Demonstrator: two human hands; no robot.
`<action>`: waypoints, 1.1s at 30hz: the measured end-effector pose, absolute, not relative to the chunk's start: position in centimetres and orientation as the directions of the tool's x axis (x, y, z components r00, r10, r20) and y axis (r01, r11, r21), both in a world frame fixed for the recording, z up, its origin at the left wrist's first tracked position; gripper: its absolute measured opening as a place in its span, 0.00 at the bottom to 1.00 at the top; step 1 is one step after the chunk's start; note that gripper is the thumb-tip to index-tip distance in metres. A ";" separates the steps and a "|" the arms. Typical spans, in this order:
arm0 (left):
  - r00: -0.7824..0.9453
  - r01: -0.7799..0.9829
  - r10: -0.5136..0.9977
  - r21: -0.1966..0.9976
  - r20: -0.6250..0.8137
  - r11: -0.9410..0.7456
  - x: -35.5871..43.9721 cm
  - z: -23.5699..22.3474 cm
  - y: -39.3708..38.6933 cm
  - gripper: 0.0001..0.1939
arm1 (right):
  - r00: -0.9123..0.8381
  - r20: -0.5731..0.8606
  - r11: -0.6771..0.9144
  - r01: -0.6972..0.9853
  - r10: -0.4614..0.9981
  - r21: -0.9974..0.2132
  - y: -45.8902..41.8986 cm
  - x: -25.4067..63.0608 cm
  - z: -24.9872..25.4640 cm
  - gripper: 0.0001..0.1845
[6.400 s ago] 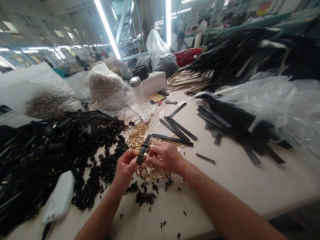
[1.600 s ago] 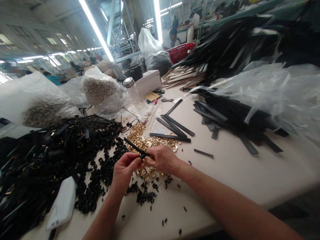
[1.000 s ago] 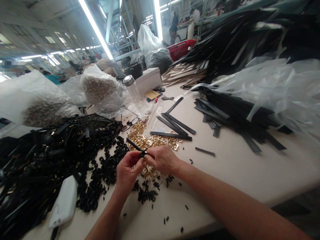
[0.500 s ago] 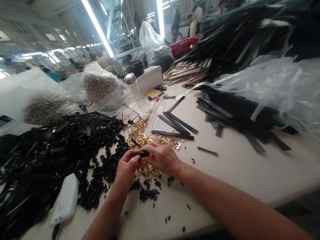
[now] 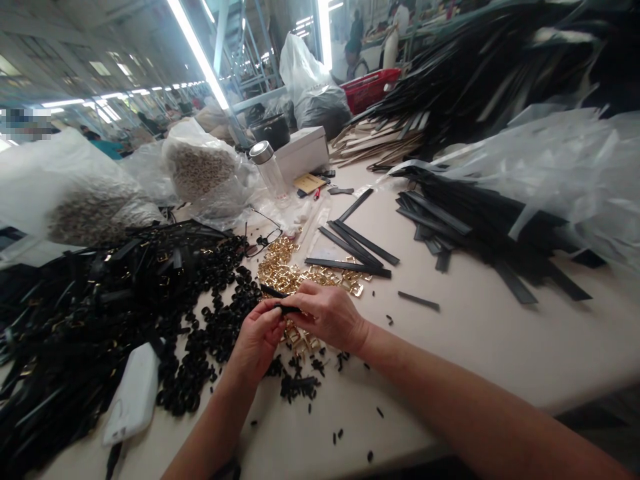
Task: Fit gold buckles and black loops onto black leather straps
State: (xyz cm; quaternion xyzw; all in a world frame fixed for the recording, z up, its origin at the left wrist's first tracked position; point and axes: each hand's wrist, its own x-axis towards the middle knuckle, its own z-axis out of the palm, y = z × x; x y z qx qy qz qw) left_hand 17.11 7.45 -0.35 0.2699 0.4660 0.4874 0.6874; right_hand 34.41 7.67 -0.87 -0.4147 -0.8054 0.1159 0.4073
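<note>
My left hand (image 5: 257, 337) and my right hand (image 5: 330, 315) meet over a scatter of gold buckles (image 5: 295, 277). Both pinch a short black strap (image 5: 280, 301), folded between the fingertips, with one end poking up to the left. Small black loops (image 5: 223, 320) lie in a heap just left of my left hand. A few flat black straps (image 5: 357, 250) lie on the table beyond my right hand.
A big pile of finished black straps (image 5: 75, 313) fills the left, with a white phone (image 5: 135, 393) on its edge. Bags of parts (image 5: 205, 170), a bottle (image 5: 267, 170), glasses (image 5: 263, 240) and a white box (image 5: 303, 150) stand behind. More black straps (image 5: 480, 227) and plastic (image 5: 575, 173) lie right.
The long strap that stuck out up and to the left has been drawn in and folded between my fingertips. Both hands stay over the buckles.
</note>
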 end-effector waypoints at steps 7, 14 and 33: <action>0.104 -0.401 0.925 0.836 -0.365 0.375 17.0 -0.6 7.4 0.14 | -0.315 0.600 0.654 0.564 0.735 -0.504 7.9 34.4 -0.9 0.09; 0.050 -0.339 0.947 0.887 -0.316 0.314 16.9 -0.4 7.4 0.15 | -0.329 0.587 0.650 0.577 0.740 -0.496 7.7 34.5 -0.6 0.06; 0.059 -0.151 0.984 0.972 -0.170 0.177 16.7 -0.1 7.1 0.15 | -0.358 0.565 0.641 0.622 0.744 -0.449 7.6 34.7 -0.1 0.07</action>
